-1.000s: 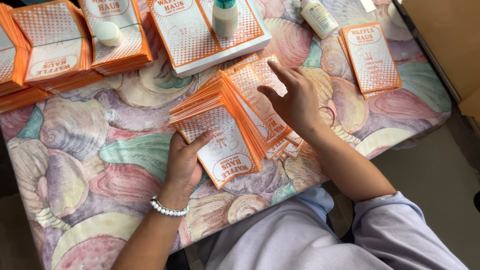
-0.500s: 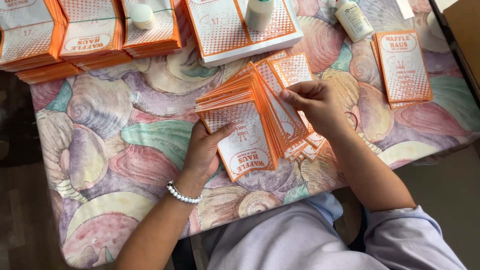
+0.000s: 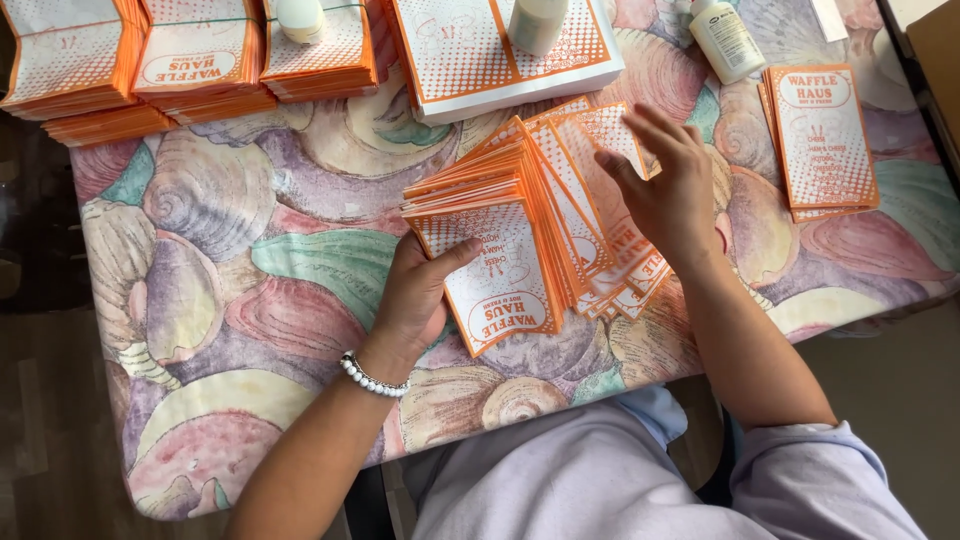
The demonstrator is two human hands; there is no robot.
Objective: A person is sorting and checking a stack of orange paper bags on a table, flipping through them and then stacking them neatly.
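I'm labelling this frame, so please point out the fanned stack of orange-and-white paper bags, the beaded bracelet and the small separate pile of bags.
fanned stack of bags (image 3: 495,275): head view, face of the top bag.
beaded bracelet (image 3: 372,380): head view, beads across the left wrist.
small separate pile of bags (image 3: 822,135): head view, middle of the top bag.
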